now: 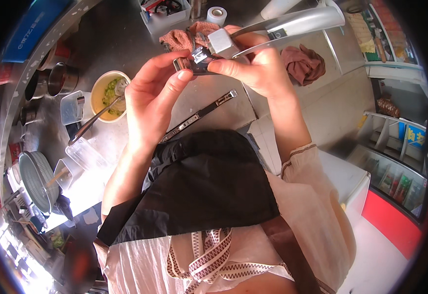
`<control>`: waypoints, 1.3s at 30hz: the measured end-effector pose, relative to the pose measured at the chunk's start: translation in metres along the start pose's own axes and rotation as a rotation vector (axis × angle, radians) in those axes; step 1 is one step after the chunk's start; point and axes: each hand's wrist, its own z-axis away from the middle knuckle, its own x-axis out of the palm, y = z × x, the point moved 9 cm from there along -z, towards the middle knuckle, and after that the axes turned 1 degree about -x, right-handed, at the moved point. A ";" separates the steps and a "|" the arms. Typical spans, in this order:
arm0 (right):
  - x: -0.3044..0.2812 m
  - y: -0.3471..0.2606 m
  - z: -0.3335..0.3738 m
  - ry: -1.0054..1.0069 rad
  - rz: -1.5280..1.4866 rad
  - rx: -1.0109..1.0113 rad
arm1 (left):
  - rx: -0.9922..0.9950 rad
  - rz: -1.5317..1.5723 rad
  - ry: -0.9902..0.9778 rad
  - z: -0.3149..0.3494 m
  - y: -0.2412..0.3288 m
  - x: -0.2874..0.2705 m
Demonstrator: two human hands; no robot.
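Both hands are raised over the far part of the metal table. My left hand (148, 95) is closed, pinching one end of a small black-and-metal part (201, 60) between thumb and fingers. From the other side my right hand (265, 71) is closed too, its thumb pressed on that part. A long curved silver handle-like piece (312, 23) with a pale metal block (222, 43) at its left end lies across the right hand's fingers. Its exact kind I cannot make out. Below the hands a narrow black-and-metal bar (199, 115) lies slantwise on the table.
To the left stands a cream bowl (96, 98) with chopped greens and a spoon, beside clear plastic containers (72, 108) and metal pots (62, 79). Pink cloth (175, 40), a white roll (217, 15) and a brown cloth (303, 64) lie beyond. A grey-green basket (37, 181) sits lower left.
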 end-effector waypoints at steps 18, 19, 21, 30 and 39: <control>0.011 0.006 -0.014 -0.139 -0.032 0.067 | -0.049 0.033 -0.008 -0.004 -0.013 -0.009; 0.010 0.008 -0.013 -0.132 -0.048 0.047 | -0.054 0.029 -0.016 -0.005 -0.015 -0.008; 0.007 0.016 -0.011 -0.119 -0.082 0.006 | -0.064 0.018 -0.031 -0.007 -0.019 -0.007; -0.005 0.022 -0.004 -0.009 0.027 0.127 | -0.096 0.004 -0.038 -0.008 -0.024 -0.002; -0.020 0.050 -0.003 -0.054 -0.031 0.221 | -0.022 -0.109 -0.032 -0.008 -0.006 0.006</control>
